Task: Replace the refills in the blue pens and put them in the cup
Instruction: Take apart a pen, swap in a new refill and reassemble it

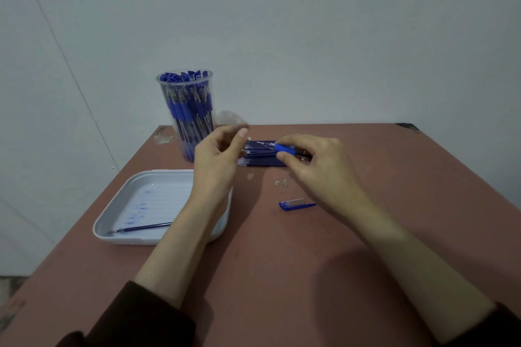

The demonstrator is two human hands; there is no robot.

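Note:
My right hand (315,160) grips a blue pen (284,147) by its rubber grip, tip pointing left. Just left of the tip hovers my left hand (218,159), fingers curled and pinched near a small clear piece; whether it holds anything I cannot tell. Under both hands lies a stack of blue refills (260,159) on the table. A clear plastic cup (187,114) packed with several blue pens stands behind my left hand. A blue pen cap (296,204) lies on the table in front of my right hand.
A white tray (121,217) with blue ink stains holds one used refill (141,227) at the near left. Small clear bits (281,182) lie near the cap. The reddish-brown table (282,262) ends close at left and right; a wall stands behind.

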